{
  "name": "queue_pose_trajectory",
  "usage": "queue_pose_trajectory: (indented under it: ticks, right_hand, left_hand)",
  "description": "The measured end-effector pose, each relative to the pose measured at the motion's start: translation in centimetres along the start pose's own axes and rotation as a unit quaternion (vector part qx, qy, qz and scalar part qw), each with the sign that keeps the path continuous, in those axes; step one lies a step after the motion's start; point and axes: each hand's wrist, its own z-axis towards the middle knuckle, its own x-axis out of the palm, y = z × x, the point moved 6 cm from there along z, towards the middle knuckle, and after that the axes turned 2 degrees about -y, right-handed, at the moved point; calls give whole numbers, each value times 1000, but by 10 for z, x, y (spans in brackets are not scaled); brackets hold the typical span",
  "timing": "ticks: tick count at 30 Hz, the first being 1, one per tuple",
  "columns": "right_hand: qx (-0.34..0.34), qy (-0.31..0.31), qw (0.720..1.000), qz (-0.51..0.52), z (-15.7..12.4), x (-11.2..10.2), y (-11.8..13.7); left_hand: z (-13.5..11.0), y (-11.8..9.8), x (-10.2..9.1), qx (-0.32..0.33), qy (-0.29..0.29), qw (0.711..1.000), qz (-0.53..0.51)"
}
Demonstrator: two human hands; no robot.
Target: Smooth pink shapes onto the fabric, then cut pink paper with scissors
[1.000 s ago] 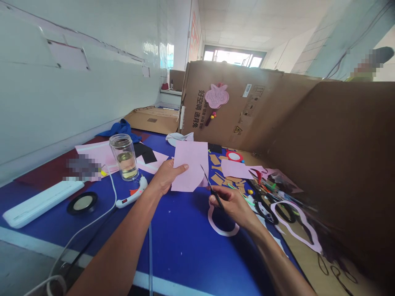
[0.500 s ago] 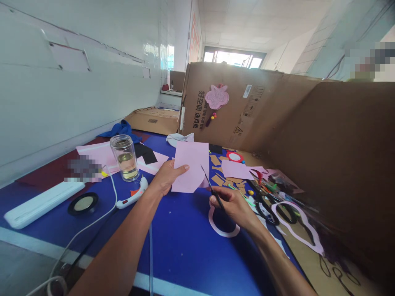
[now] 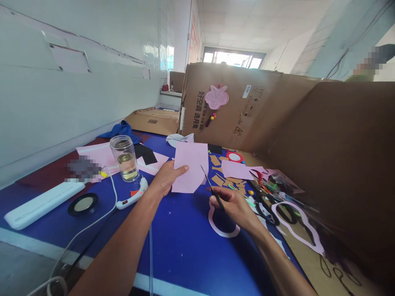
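My left hand grips a pink sheet of paper by its left edge, thumb on top, held up above the blue table. The sheet's lower right corner is cut off at a slant. In my right hand is a pair of scissors with black handles; the blades point up and left at the right edge of the sheet. Whether the blades are parted I cannot tell. Below my right hand lies a curved pink paper strip, partly hidden by the fingers.
A glass jar of yellowish liquid and a white glue gun with its cord stand left. Brown cardboard scraps, a pink paper outline and mixed tools lie right. A large cardboard box rises behind.
The small pink flap below the sheet's right edge looks less visible now. Both hands, the sheet and the scissors are otherwise almost still.
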Motion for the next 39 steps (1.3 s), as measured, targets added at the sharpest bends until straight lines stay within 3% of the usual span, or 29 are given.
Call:
queue_pose_trajectory:
  ticks: [19, 28, 39]
  right_hand:
    - [5, -14, 999, 38, 1, 0, -2]
    - [13, -20, 998, 61, 2, 0, -3]
    - [9, -15, 1000, 25, 1, -2, 1]
  left_hand:
    - [0, 7, 4, 0, 9, 1000, -27]
    - [0, 14, 7, -7, -24, 999, -40]
    - [-1, 16, 8, -12, -27, 998, -59]
